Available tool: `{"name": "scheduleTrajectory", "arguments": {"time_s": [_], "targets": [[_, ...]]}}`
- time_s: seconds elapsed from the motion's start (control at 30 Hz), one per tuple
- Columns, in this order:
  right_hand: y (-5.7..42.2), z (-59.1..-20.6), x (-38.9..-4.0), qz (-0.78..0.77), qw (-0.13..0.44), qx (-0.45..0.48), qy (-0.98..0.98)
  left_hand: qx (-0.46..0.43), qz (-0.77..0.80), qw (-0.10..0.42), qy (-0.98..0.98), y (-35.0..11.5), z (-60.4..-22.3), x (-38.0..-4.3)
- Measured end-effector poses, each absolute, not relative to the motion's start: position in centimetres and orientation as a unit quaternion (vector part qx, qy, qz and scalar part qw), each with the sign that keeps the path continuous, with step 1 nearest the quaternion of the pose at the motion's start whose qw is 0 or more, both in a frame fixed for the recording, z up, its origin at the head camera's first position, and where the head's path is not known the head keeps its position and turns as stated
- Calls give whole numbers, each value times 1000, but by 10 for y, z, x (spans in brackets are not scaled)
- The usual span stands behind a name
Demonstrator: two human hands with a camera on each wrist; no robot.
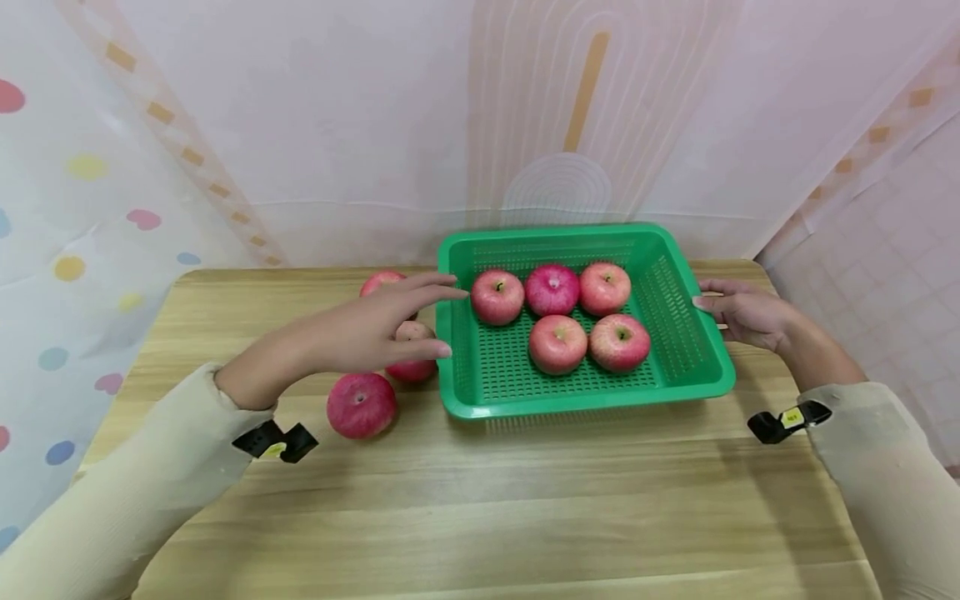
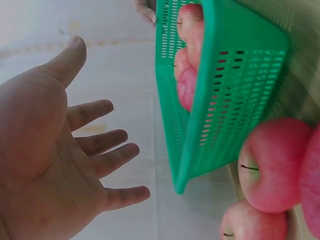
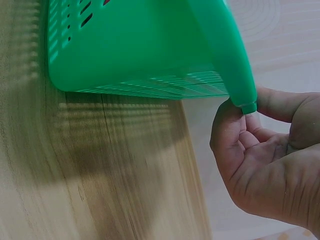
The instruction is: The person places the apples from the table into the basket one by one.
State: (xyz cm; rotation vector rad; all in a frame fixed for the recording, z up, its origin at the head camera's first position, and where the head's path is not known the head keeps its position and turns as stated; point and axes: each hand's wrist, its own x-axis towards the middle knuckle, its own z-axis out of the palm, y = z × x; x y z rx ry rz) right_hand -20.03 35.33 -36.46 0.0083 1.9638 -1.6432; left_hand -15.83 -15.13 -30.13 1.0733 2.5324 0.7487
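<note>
A green plastic basket (image 1: 585,404) with slotted sides holds several red apples (image 1: 557,344). My right hand (image 1: 753,317) grips its right rim; in the right wrist view the thumb and curled fingers (image 3: 227,132) pinch the rim from both sides. My left hand (image 1: 367,329) is spread at the left rim, and in the left wrist view its palm (image 2: 40,165) faces the basket with straight, parted fingers, apart from the rim. Three loose apples lie left of the basket: a front apple (image 1: 362,406), a middle apple (image 1: 412,371) and a back apple (image 1: 381,281), the latter two partly hidden by my left hand.
The wooden table (image 1: 480,517) extends in front of the basket and to both sides. A patterned cloth wall (image 1: 360,125) rises directly behind the table's back edge. Black wrist straps (image 1: 276,442) sit on both sleeves.
</note>
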Motion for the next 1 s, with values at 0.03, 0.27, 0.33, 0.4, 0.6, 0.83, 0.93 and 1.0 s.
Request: {"name": "scheduleTrajectory", "arguments": {"time_s": [0.03, 0.27, 0.33, 0.4, 0.6, 0.83, 0.93, 1.0], "targets": [[353, -364, -200, -616, 287, 3, 734, 371, 262, 146, 879, -154, -302, -157], [351, -363, -200, -623, 288, 3, 728, 362, 280, 139, 878, -172, -309, -148], [351, -363, -200, -621, 288, 4, 729, 365, 287, 128, 876, -177, -311, -145], [351, -363, -200, -620, 287, 5, 730, 367, 299, 118, 873, -182, -313, -142], [351, -363, -199, -623, 285, 9, 728, 362, 337, 89, 865, -194, -323, -136], [352, -365, -199, -618, 281, 7, 734, 344, 372, 48, 861, -215, -337, -122], [352, -366, -200, -616, 281, 5, 736, 328, 393, 35, 858, -225, -343, -116], [353, -366, -200, -617, 281, 4, 735, 321, 403, 27, 857, -231, -349, -112]]}}
